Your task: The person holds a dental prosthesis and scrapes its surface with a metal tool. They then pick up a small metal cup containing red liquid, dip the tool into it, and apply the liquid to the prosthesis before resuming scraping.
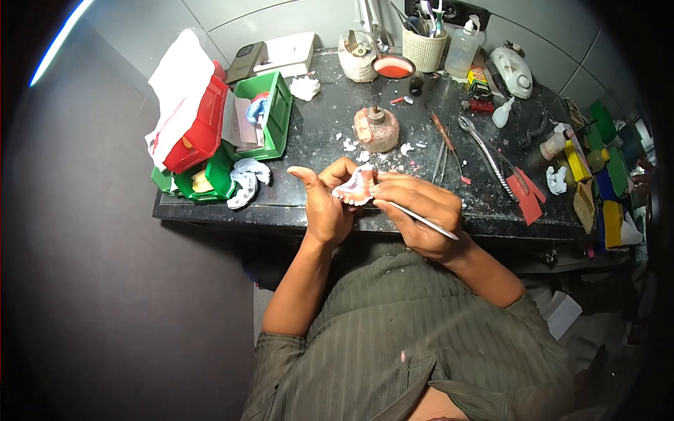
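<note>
Just over the bench's front edge, my left hand (327, 203) holds a dental model (357, 186) with pink wax and a row of white teeth. Its thumb sticks out to the left while the fingers support the model from behind. My right hand (425, 214) grips a slim, light-coloured carving tool (425, 222) like a pen, its back end pointing down to the right. The tool's working tip is hidden behind my fingers, which touch the model's right side. Beyond the hands stands a glass spirit burner (377, 130) smeared with pink wax, with white and pink scraps around it.
Left, a red bin (200, 133) leans on green bins (277, 116), beside grey impression trays (247, 184). Right lie a wax knife (444, 130), a twisted metal tool (488, 154), pink wax sheets (525, 200) and a white model (556, 180). A round red-faced mirror or lamp (394, 67) stands behind.
</note>
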### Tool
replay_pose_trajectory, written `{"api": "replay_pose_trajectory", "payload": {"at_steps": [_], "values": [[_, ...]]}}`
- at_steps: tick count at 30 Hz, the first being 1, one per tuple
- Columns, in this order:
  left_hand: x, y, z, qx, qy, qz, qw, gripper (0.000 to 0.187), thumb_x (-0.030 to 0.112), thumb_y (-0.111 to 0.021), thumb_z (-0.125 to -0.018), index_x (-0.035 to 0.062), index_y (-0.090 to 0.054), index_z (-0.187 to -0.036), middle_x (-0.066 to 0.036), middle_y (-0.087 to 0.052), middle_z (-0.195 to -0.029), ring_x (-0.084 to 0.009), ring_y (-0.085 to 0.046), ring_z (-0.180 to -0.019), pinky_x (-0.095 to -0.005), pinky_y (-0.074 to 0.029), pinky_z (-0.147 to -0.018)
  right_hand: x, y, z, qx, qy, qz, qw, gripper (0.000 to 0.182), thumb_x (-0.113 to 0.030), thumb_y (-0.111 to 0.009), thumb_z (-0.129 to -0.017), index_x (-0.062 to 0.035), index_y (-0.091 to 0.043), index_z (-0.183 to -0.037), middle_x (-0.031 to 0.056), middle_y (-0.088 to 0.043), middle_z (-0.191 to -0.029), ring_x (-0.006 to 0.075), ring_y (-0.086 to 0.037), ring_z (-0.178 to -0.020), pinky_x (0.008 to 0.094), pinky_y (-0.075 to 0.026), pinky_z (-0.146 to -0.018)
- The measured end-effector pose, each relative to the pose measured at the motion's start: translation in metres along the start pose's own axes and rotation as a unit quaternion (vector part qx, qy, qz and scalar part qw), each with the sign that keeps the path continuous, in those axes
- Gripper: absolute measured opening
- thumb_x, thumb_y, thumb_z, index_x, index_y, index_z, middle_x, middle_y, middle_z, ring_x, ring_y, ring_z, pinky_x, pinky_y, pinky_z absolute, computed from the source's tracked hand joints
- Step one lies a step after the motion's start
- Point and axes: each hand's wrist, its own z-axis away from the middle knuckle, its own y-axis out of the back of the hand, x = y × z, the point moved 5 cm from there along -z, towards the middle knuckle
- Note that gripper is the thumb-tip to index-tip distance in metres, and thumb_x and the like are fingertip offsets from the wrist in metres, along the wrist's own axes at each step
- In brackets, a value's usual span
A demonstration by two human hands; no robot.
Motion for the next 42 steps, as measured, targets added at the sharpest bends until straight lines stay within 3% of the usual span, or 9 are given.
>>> {"api": "replay_pose_trajectory", "payload": {"at_steps": [8,9,10,13,31,36,38,39,42], "values": [[0.003,-0.009,0.004,-0.030,-0.059,0.003,0.998,0.110,0.089,-0.005,-0.086,0.0006,-0.056,-0.128,-0.005,-0.063,-0.102,-0.0106,-0.054,-0.085,-0.0247,-0.040,-0.075,0.003,0.008,0.003,0.028,-0.050,-0.063,0.996,0.012,-0.001,-0.072,-0.090,0.0051,-0.068,-0.100,0.0182,-0.073,-0.097,0.0311,-0.074,-0.095,0.0365,-0.059,-0.083],[0.009,-0.017,0.008,-0.132,-0.094,0.052,0.985,0.081,0.068,-0.032,-0.103,0.0018,-0.039,-0.150,-0.008,-0.056,-0.122,-0.0148,-0.053,-0.105,-0.0297,-0.042,-0.093,0.006,0.006,0.005,0.027,-0.051,-0.065,0.996,0.013,-0.001,-0.073,-0.090,0.0046,-0.068,-0.101,0.0185,-0.073,-0.098,0.0315,-0.074,-0.094,0.0362,-0.058,-0.083],[0.010,-0.018,0.012,-0.133,-0.094,0.050,0.985,0.081,0.068,-0.032,-0.103,0.0018,-0.039,-0.150,-0.008,-0.056,-0.122,-0.0148,-0.053,-0.105,-0.0297,-0.042,-0.093,0.007,0.006,0.005,0.029,-0.050,-0.066,0.996,0.013,-0.001,-0.073,-0.090,0.0046,-0.068,-0.101,0.0185,-0.073,-0.098,0.0315,-0.074,-0.094,0.0362,-0.058,-0.083],[0.013,-0.022,0.019,-0.134,-0.106,-0.115,0.979,0.089,-0.001,-0.065,-0.085,0.0040,-0.018,-0.160,-0.011,-0.039,-0.143,-0.0215,-0.041,-0.132,-0.0365,-0.030,-0.114,0.012,0.006,0.005,0.007,-0.060,-0.072,0.996,0.013,-0.001,-0.073,-0.090,0.0038,-0.069,-0.101,0.0179,-0.074,-0.101,0.0339,-0.073,-0.102,0.0378,-0.058,-0.087],[0.013,-0.022,0.018,-0.138,-0.162,-0.274,0.938,0.090,0.010,-0.075,-0.080,-0.0020,-0.028,-0.156,-0.014,-0.037,-0.146,-0.0245,-0.040,-0.135,-0.0380,-0.030,-0.115,0.019,0.010,0.005,-0.052,-0.102,-0.165,0.980,0.011,-0.004,-0.074,-0.090,0.0005,-0.075,-0.099,0.0155,-0.076,-0.102,0.0341,-0.069,-0.115,0.0407,-0.054,-0.098],[0.021,-0.022,0.022,-0.057,-0.165,-0.232,0.957,0.081,0.012,-0.078,-0.082,-0.0017,-0.036,-0.150,-0.012,-0.045,-0.140,-0.0202,-0.045,-0.125,-0.0337,-0.035,-0.107,0.058,0.056,0.018,0.060,-0.374,-0.224,0.898,0.024,-0.018,-0.067,-0.100,0.0037,-0.071,-0.089,0.0099,-0.072,-0.075,0.0101,-0.068,-0.072,0.0283,-0.054,-0.066],[0.015,-0.006,0.021,-0.051,-0.185,-0.211,0.959,0.079,0.011,-0.075,-0.085,-0.0025,-0.034,-0.151,-0.013,-0.045,-0.144,-0.0202,-0.046,-0.129,-0.0305,-0.042,-0.101,0.061,0.088,0.013,-0.076,-0.455,0.040,0.886,0.037,-0.027,-0.066,-0.099,0.0059,-0.070,-0.081,0.0186,-0.069,-0.069,0.0152,-0.069,-0.067,0.0331,-0.053,-0.064],[0.016,-0.011,0.022,-0.034,-0.200,-0.163,0.966,0.075,0.004,-0.071,-0.088,-0.0020,-0.033,-0.152,-0.014,-0.044,-0.145,-0.0196,-0.045,-0.131,-0.0273,-0.046,-0.095,0.061,0.096,0.011,-0.108,-0.405,0.104,0.902,0.045,-0.032,-0.065,-0.098,0.0072,-0.070,-0.077,0.0271,-0.066,-0.069,0.0303,-0.073,-0.069,0.0437,-0.054,-0.068],[0.016,-0.006,0.023,-0.030,-0.174,-0.085,0.981,0.077,0.006,-0.072,-0.091,0.0009,-0.029,-0.154,-0.015,-0.050,-0.139,-0.0119,-0.054,-0.103,-0.0245,-0.046,-0.090,0.064,0.102,0.017,-0.225,-0.429,0.251,0.838,0.041,-0.031,-0.066,-0.097,0.0068,-0.072,-0.081,0.0298,-0.068,-0.075,0.0447,-0.071,-0.077,0.0519,-0.053,-0.075]]}}
